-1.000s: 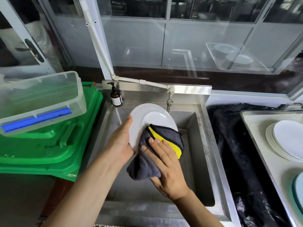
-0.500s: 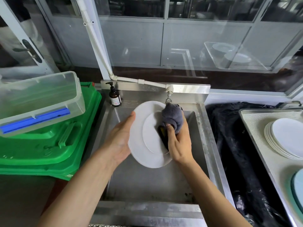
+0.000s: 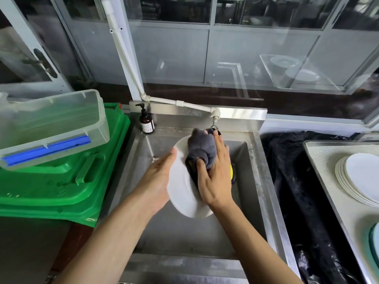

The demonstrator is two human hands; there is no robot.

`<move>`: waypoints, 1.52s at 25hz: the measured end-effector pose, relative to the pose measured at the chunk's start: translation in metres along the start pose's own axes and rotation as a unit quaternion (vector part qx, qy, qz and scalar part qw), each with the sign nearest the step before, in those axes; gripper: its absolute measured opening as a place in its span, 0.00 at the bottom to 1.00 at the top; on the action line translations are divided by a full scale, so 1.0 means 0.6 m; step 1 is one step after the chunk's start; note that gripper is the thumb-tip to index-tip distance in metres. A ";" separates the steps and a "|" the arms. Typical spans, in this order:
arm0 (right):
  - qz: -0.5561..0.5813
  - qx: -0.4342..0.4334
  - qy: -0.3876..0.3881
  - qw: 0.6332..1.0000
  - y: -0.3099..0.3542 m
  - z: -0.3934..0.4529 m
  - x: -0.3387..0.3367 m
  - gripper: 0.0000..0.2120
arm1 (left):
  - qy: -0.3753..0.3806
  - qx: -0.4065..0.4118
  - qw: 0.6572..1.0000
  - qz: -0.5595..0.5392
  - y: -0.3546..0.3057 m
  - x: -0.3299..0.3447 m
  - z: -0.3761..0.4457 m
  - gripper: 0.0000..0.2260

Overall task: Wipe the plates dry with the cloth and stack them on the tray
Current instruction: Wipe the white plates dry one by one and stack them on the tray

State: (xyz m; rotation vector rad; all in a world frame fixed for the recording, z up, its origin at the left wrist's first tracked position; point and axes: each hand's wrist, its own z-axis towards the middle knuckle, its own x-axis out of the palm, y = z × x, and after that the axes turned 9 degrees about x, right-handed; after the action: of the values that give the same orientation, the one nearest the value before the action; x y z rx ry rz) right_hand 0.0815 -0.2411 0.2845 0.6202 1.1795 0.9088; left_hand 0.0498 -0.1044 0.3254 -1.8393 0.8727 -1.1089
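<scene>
At the far left we see a clear plastic storage box with a blue clip [image 3: 51, 128] resting tilted on a stack of green plastic lids [image 3: 67, 181]. At the back left corner of the stainless steel sink [image 3: 254, 181] stands a brown pump bottle [image 3: 146, 121]. Over the basin, our left hand [image 3: 158, 181] holds the round white plate [image 3: 182, 193] on edge, palm cupped against its left rim, fingers behind it and hidden. Our right hand [image 3: 215, 177] presses the grey cloth with yellow trim [image 3: 202, 150] onto the plate's face, fingers spread and slightly bent, thumb tucked into the fabric. Right of the sink lies black plastic sheeting [image 3: 297, 181]. On the metal tray [image 3: 328, 160] at the far right sits a stack of white plates [image 3: 356, 177] near its right edge.
</scene>
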 end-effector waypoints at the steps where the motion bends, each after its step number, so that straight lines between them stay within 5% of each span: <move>1: 0.008 -0.001 -0.005 1.000 0.006 0.000 0.005 0.33 | -0.011 0.001 1.000 0.008 0.001 0.000 0.002 0.12; 5: 0.028 -0.171 0.072 0.982 0.005 -0.038 0.018 0.29 | -0.015 -0.008 1.000 0.014 0.007 -0.003 0.003 0.15; 7: -0.009 -0.157 0.042 0.987 -0.007 -0.012 0.004 0.28 | -0.020 -0.005 1.000 0.022 0.011 -0.001 -0.001 0.13; 10: 0.006 -0.010 -0.037 0.999 -0.008 0.024 -0.010 0.26 | 0.004 0.017 0.999 0.028 0.011 0.001 -0.008 0.11; 16: -0.019 -0.181 0.037 0.983 -0.006 0.005 0.002 0.27 | -0.044 0.022 0.999 0.023 0.008 0.008 -0.003 0.14; 18: -0.019 -0.121 0.021 0.992 -0.024 0.032 -0.016 0.26 | -0.057 0.028 0.998 0.022 0.001 0.002 -0.008 0.09; 21: 0.098 0.038 0.013 0.994 -0.046 0.031 -0.033 0.24 | -0.069 0.006 0.998 -0.009 -0.014 -0.006 0.001 0.16; 23: 0.128 0.071 0.005 0.989 -0.053 0.000 -0.025 0.27 | -0.079 0.003 0.997 -0.020 -0.020 0.000 0.009 0.16; 26: 0.065 -0.021 0.009 0.998 -0.039 -0.056 -0.003 0.31 | -0.096 0.010 0.995 -0.019 -0.014 0.016 0.011 0.16; 30: 0.025 -0.153 0.062 0.986 0.004 -0.097 0.016 0.30 | -0.029 0.015 0.999 -0.007 -0.014 0.002 0.006 0.15; 33: -0.024 -0.217 0.063 0.974 -0.030 -0.112 0.010 0.28 | -0.109 0.017 0.994 -0.006 -0.019 0.009 0.020 0.18; 35: -0.017 -0.197 0.045 0.979 -0.066 -0.127 0.006 0.28 | -0.104 0.004 0.994 -0.043 -0.027 0.018 0.021 0.20; 38: 0.112 -0.032 0.002 0.993 -0.086 -0.128 0.010 0.31 | -0.062 0.012 0.997 -0.041 -0.031 0.010 0.018 0.15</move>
State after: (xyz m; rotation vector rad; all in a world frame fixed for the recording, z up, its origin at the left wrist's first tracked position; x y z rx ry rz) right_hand 0.0227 -0.2663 0.2172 0.7094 1.0944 1.1340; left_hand 0.0643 -0.0983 0.3407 -1.9168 0.7141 -1.0381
